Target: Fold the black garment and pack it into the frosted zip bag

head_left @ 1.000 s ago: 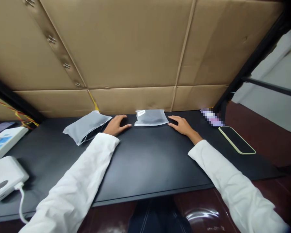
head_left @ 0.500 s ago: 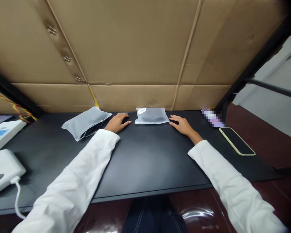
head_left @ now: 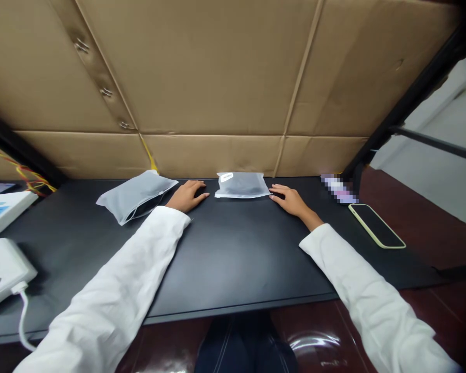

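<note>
The **middle bag** point(head_left: 242, 185), frosted plastic with a small white **label** point(head_left: 226, 177) and something dark inside, lies flat at the far edge of the black **desk** point(head_left: 233, 254), between the two hands. It looks light and soft, with a thin film that may slide easily on the smooth desktop. The flat margin along its edges seems the best place to pinch it, or it could be pressed from both sides. What lies inside can't be made out, so its stiffness is uncertain.

The **left hand** point(head_left: 187, 197) rests palm down and open, fingers slightly curled, holding nothing. Its fingertips stop just short of the middle bag's left edge. A larger, empty-looking **left bag** point(head_left: 134, 196) of the same frosted film lies tilted across the desk just beside that hand, its lower edge near the white **sleeve** point(head_left: 116, 280).

The **right hand** point(head_left: 291, 201) is also open and palm down, holding nothing. Its fingertips reach the middle bag's right edge, though whether they touch it is hard to tell. A **phone** point(head_left: 376, 226) lies face up well to its right, and a white **power bank** point(head_left: 2, 269) sits at the desk's left side.
</note>
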{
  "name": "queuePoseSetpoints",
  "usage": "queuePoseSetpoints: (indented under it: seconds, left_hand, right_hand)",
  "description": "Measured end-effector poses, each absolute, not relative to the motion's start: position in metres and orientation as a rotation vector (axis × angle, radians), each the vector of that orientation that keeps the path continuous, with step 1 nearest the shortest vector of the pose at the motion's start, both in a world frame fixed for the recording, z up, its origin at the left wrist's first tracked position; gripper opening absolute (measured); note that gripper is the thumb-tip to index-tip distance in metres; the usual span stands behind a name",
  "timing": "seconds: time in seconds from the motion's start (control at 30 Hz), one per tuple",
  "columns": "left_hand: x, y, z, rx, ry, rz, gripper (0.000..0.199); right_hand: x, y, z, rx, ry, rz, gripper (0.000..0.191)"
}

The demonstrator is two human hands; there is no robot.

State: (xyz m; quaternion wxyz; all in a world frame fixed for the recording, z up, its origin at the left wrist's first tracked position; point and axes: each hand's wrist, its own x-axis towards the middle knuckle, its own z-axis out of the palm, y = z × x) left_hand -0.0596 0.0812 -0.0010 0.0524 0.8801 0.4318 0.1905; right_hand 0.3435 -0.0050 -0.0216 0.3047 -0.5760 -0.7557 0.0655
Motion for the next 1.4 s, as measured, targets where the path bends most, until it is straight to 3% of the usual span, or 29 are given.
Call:
queuePoseSetpoints:
  seconds: [0.87,1.07,1.23,1.4]
  left_hand:
    - [-0.058,0.081,0.000,2.718,1.306,0.569,0.056]
    - [-0.052,0.072,0.001,2.791,1.265,0.666,0.044]
    - [-0.033,0.060,0.004,3.158,0.913,0.890,0.021]
    - [-0.022,0.053,0.008,3.339,0.683,1.102,0.018]
  right_hand:
    - [0.341,-0.007,-0.019,-1.547,-1.991,0.174,0.036]
    - [0.342,-0.007,-0.020,-1.546,-1.993,0.161,0.034]
    - [0.342,-0.005,-0.021,-1.525,-2.000,0.149,0.034]
    - [0.340,-0.007,-0.019,-1.484,-1.970,0.135,0.028]
